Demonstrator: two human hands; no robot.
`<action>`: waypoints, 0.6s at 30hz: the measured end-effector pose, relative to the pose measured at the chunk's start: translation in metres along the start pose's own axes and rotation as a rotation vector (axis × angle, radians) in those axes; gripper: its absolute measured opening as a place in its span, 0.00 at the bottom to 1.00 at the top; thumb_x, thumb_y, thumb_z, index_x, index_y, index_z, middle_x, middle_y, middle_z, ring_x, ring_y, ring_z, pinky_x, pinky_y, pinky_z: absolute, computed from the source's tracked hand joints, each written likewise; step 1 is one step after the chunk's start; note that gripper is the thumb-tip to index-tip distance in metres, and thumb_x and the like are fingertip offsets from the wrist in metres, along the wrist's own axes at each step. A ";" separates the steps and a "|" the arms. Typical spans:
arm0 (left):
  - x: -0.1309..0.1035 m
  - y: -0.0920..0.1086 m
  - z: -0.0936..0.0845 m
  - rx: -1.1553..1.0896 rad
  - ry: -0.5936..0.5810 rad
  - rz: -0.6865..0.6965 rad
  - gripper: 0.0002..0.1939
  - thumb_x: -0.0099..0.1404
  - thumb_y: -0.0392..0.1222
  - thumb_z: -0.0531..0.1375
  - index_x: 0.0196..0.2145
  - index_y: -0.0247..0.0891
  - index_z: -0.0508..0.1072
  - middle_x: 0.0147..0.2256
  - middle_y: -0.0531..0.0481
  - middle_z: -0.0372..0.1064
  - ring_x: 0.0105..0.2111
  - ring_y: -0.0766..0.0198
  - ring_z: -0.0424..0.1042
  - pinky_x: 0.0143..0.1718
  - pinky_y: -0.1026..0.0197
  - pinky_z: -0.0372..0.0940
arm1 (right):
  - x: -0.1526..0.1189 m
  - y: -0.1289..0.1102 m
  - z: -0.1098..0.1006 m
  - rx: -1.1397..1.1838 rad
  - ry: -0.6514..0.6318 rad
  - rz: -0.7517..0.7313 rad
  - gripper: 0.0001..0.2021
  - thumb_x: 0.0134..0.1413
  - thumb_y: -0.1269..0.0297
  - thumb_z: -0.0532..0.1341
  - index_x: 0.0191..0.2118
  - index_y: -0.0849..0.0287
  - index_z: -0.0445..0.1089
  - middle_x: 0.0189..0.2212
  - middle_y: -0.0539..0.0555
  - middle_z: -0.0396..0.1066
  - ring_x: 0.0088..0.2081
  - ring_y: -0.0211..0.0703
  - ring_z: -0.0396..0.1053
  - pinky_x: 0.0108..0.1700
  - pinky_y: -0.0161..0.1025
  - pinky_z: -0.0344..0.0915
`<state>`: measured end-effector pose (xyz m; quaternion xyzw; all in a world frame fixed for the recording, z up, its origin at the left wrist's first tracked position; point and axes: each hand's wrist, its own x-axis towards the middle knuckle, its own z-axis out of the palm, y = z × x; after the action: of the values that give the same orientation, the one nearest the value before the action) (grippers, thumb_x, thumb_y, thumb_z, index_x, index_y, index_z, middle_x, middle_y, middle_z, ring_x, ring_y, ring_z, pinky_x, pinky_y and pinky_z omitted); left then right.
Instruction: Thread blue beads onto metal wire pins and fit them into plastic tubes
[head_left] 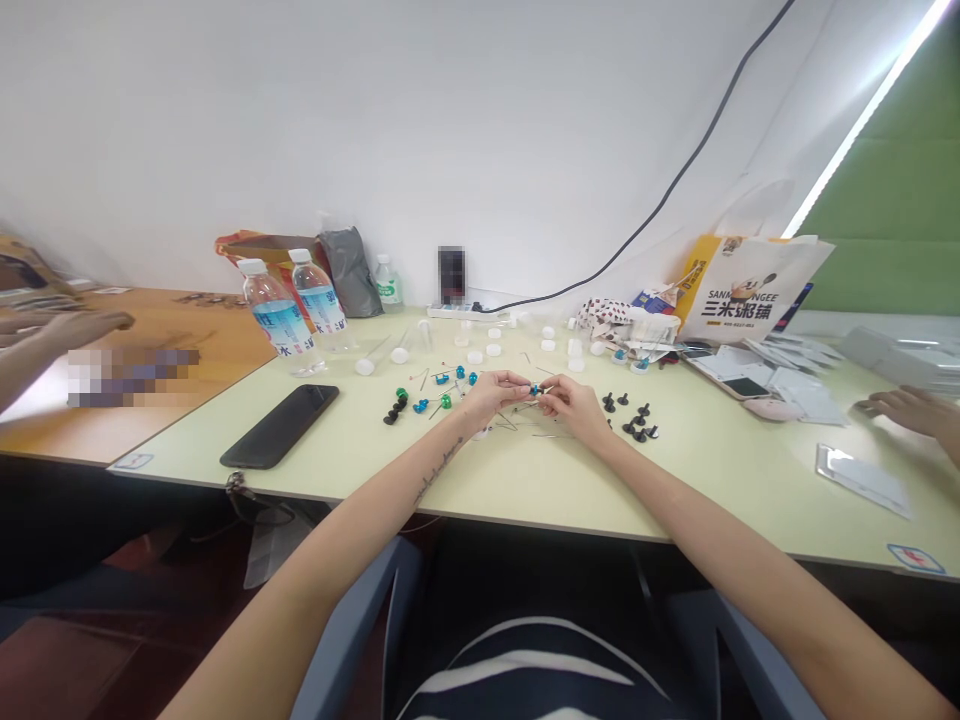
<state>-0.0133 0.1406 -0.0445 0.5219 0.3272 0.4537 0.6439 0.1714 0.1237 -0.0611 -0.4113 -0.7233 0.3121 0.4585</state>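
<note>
Above the middle of the pale table, my left hand [489, 396] pinches a small shiny blue part [535, 389] between thumb and fingertips. My right hand [571, 402] meets it from the other side, its fingers closed on a small black piece touching the blue part. Exactly how the two fit is too small to tell. Thin metal pins [507, 424] lie beneath my hands. Left of them are loose blue parts [421, 406], green parts [446, 401] and black pieces [391, 414]. Several black disc-headed pegs [640, 421] are scattered just right of my right hand.
A black phone [281, 427] and two water bottles [279, 320] stand or lie at left. Clear tubes with white caps [400, 355] lie behind my hands. A paper bag [739, 290], white packets [806, 392] and another person's hand [911, 410] are at right; another person's arm [52, 345] is far left.
</note>
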 end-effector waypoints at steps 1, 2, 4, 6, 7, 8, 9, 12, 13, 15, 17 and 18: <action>0.000 0.000 0.000 0.003 0.001 -0.001 0.13 0.47 0.35 0.67 0.31 0.29 0.71 0.27 0.47 0.72 0.32 0.64 0.73 0.47 0.57 0.63 | 0.000 0.000 0.000 0.001 0.001 0.000 0.12 0.50 0.55 0.58 0.37 0.58 0.65 0.24 0.51 0.72 0.24 0.39 0.70 0.29 0.38 0.69; -0.001 0.001 0.001 0.005 0.003 -0.002 0.13 0.47 0.35 0.68 0.31 0.29 0.71 0.27 0.47 0.72 0.32 0.64 0.73 0.47 0.57 0.63 | 0.000 0.000 0.000 0.001 0.001 -0.001 0.12 0.50 0.55 0.58 0.37 0.58 0.65 0.24 0.51 0.72 0.24 0.39 0.70 0.29 0.38 0.69; -0.001 0.001 0.001 0.007 0.007 -0.006 0.13 0.47 0.35 0.68 0.31 0.29 0.71 0.28 0.47 0.72 0.32 0.64 0.73 0.47 0.57 0.63 | 0.000 0.000 0.000 0.003 0.003 -0.006 0.12 0.50 0.56 0.58 0.37 0.58 0.65 0.24 0.51 0.72 0.24 0.39 0.70 0.29 0.38 0.69; -0.001 0.001 0.001 0.005 0.007 -0.008 0.13 0.47 0.35 0.68 0.31 0.29 0.71 0.28 0.47 0.72 0.32 0.64 0.74 0.47 0.56 0.63 | 0.000 0.001 0.000 0.004 0.002 -0.011 0.11 0.50 0.56 0.58 0.37 0.58 0.65 0.24 0.51 0.71 0.24 0.39 0.70 0.29 0.38 0.69; 0.000 0.001 0.000 0.002 0.004 -0.008 0.13 0.47 0.35 0.68 0.31 0.29 0.71 0.27 0.47 0.72 0.32 0.64 0.74 0.47 0.56 0.63 | 0.000 0.001 0.000 0.004 0.001 -0.012 0.12 0.50 0.56 0.58 0.37 0.58 0.65 0.24 0.51 0.71 0.24 0.39 0.70 0.29 0.38 0.69; 0.000 0.000 0.000 -0.001 -0.001 -0.007 0.13 0.47 0.35 0.68 0.31 0.29 0.71 0.28 0.47 0.72 0.32 0.64 0.74 0.47 0.56 0.63 | 0.000 0.001 0.000 0.004 0.001 -0.012 0.12 0.50 0.56 0.58 0.37 0.58 0.65 0.24 0.51 0.71 0.24 0.39 0.70 0.29 0.38 0.69; 0.000 0.000 -0.001 -0.001 -0.005 -0.006 0.14 0.47 0.35 0.68 0.31 0.29 0.71 0.28 0.46 0.72 0.32 0.64 0.74 0.47 0.56 0.63 | 0.000 0.001 0.000 0.004 0.001 -0.011 0.12 0.50 0.55 0.58 0.37 0.58 0.65 0.24 0.51 0.71 0.24 0.39 0.70 0.29 0.38 0.69; 0.000 0.000 -0.001 0.000 -0.006 -0.005 0.14 0.47 0.35 0.68 0.31 0.29 0.70 0.28 0.46 0.72 0.32 0.64 0.74 0.48 0.56 0.63 | 0.000 0.001 0.001 0.004 0.000 -0.013 0.12 0.50 0.55 0.58 0.37 0.58 0.65 0.23 0.50 0.71 0.24 0.39 0.70 0.30 0.39 0.70; 0.000 0.000 0.000 0.000 -0.002 -0.006 0.14 0.46 0.35 0.68 0.31 0.29 0.70 0.27 0.47 0.72 0.32 0.64 0.74 0.48 0.56 0.63 | 0.000 0.001 0.001 0.002 -0.001 -0.013 0.12 0.51 0.55 0.58 0.37 0.58 0.65 0.23 0.50 0.71 0.24 0.39 0.70 0.30 0.38 0.69; 0.000 0.001 0.000 -0.006 0.006 -0.007 0.14 0.46 0.35 0.68 0.31 0.29 0.70 0.27 0.47 0.72 0.32 0.64 0.73 0.48 0.56 0.63 | 0.000 0.001 0.001 -0.006 -0.001 -0.015 0.11 0.51 0.56 0.58 0.37 0.58 0.66 0.24 0.50 0.71 0.24 0.39 0.70 0.30 0.38 0.69; 0.000 0.001 0.001 -0.014 0.011 -0.001 0.14 0.46 0.35 0.68 0.31 0.29 0.70 0.27 0.48 0.72 0.32 0.65 0.73 0.48 0.56 0.63 | 0.000 0.001 0.000 -0.017 -0.005 -0.017 0.11 0.51 0.57 0.58 0.38 0.57 0.65 0.24 0.50 0.71 0.24 0.39 0.70 0.30 0.38 0.69; 0.000 0.001 0.001 -0.017 0.011 0.003 0.14 0.46 0.35 0.68 0.31 0.29 0.70 0.27 0.48 0.72 0.32 0.65 0.73 0.48 0.57 0.63 | 0.000 0.001 0.000 -0.021 -0.007 -0.017 0.12 0.51 0.57 0.58 0.39 0.57 0.65 0.24 0.50 0.71 0.24 0.39 0.70 0.30 0.38 0.69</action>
<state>-0.0133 0.1400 -0.0431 0.5143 0.3264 0.4603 0.6458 0.1713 0.1244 -0.0621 -0.4088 -0.7316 0.3018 0.4545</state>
